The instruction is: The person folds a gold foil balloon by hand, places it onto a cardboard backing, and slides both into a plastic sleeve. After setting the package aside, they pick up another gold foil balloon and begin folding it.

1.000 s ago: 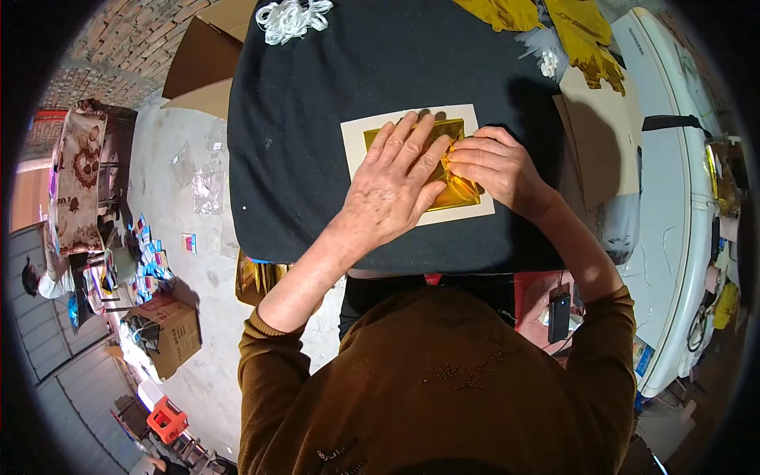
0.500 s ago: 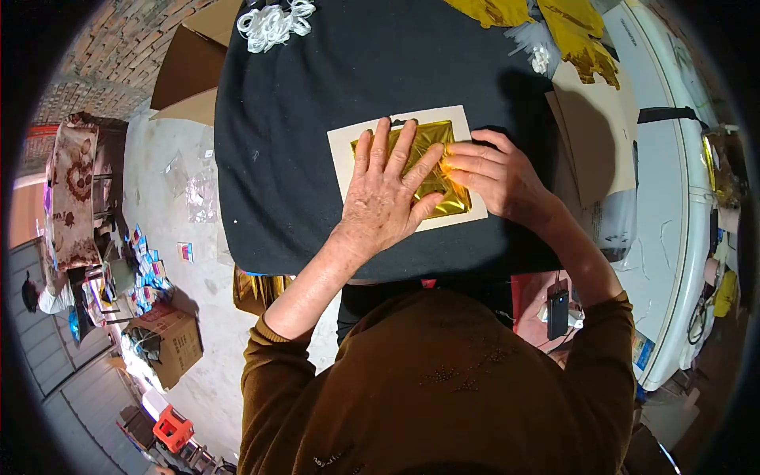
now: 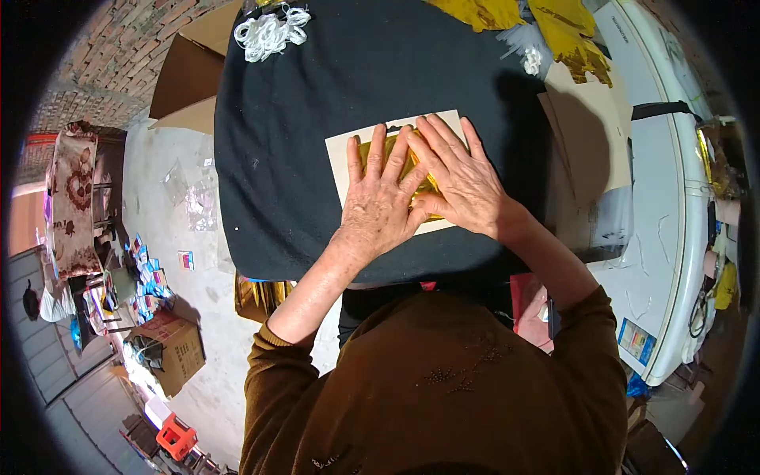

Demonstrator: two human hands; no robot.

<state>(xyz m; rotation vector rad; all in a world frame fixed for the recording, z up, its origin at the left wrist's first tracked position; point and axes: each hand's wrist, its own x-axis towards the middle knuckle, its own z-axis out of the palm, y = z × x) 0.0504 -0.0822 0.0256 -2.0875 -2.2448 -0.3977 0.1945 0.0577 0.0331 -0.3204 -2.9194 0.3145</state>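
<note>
A folded piece of shiny gold foil [image 3: 431, 187] lies on a cream card [image 3: 338, 156] on the black-covered table. My left hand [image 3: 378, 194] rests flat over the foil's left part, its fingers spread and pointing away from me. Beside it, my right hand [image 3: 467, 182] lies flat over the right part of the foil and card, fingers stretched out. The two hands touch or overlap near their index fingers and thumbs. Most of the foil is hidden beneath them, and neither hand grasps anything.
White cord loops [image 3: 271, 35] lie at the table's far left. Gold foil sheets [image 3: 571, 36] and a bundle of clear strips with a white tie [image 3: 532, 60] are at the far right. Cream card sheets [image 3: 590, 134] lie along the right side, beside a white appliance [image 3: 665, 237].
My right hand has moved left from the foil's right edge, going from bent fingers to lying flat on top. The left hand stays nearly in place.
</note>
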